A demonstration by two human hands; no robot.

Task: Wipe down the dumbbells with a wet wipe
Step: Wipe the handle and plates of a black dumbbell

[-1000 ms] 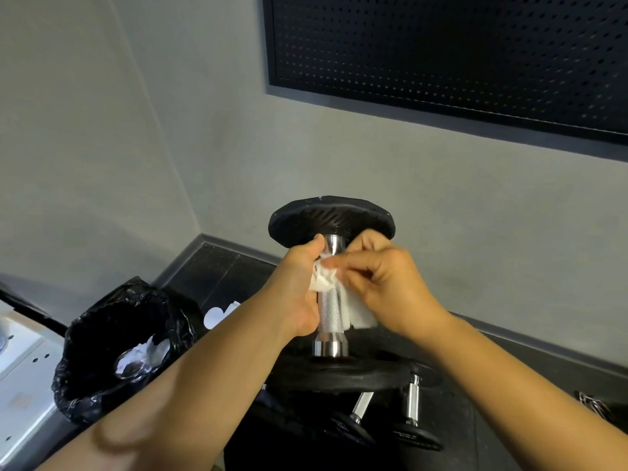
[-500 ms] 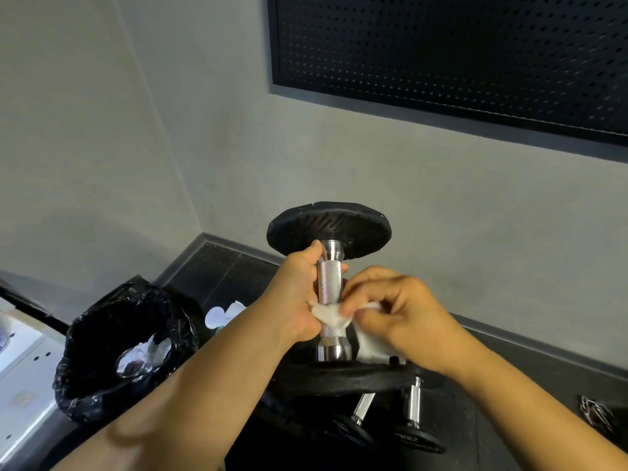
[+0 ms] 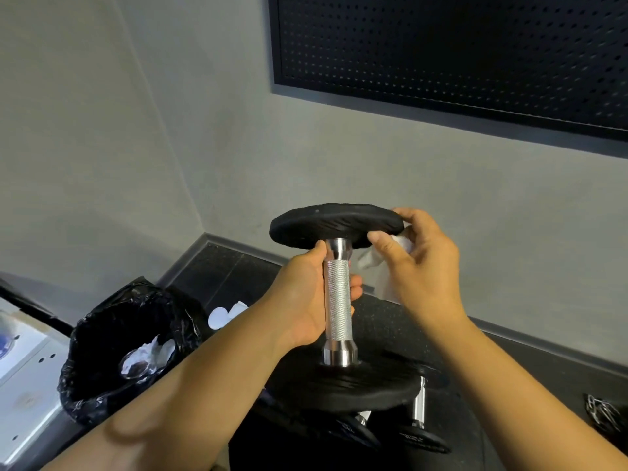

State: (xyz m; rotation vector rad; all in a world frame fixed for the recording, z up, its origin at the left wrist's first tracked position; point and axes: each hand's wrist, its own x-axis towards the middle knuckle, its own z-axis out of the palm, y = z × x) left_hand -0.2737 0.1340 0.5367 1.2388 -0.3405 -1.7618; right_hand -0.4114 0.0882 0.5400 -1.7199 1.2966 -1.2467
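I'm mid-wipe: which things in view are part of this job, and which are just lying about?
In the job:
dumbbell, gripped upright by the left hand
wipe, pinched in the right hand at the top plate
more dumbbells below
bin, crumpled white scraps inside

Lying about:
pegboard
white cabinet
white discs on the floor

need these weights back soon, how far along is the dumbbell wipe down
Partway. Done: the handle, which the wet wipe rubbed a second ago; crumpled wipes lie in the bin bag. In hand: the left hand holds the dumbbell upright by the handle while the right hand holds the wipe at the top plate edge. Left: the bottom plate and two smaller dumbbells beneath.
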